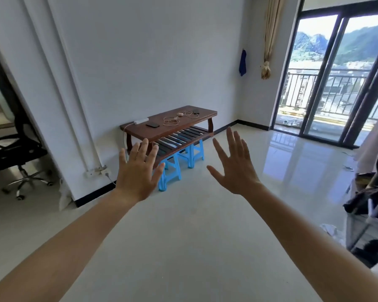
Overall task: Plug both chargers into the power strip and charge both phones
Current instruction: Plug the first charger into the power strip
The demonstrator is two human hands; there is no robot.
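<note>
A brown wooden table [190, 124] stands against the far wall. On it lie a white power strip [141, 121] at the left end, a dark phone [152, 125] beside it, and a second dark phone [196, 111] near the right end. Two chargers with coiled pale cables rest between them, one [171, 121] in the middle and one [181, 114] further right. My left hand [138, 173] and my right hand [234, 164] are raised in front of me, palms forward, fingers spread, holding nothing, well short of the table.
Two blue plastic stools [169, 174] stand under the table's front edge. A black office chair [15, 158] sits in a doorway at left. Glass balcony doors [327, 83] fill the right wall. Clutter and a rack [369, 214] line the right edge. Glossy tiled floor lies between me and the table.
</note>
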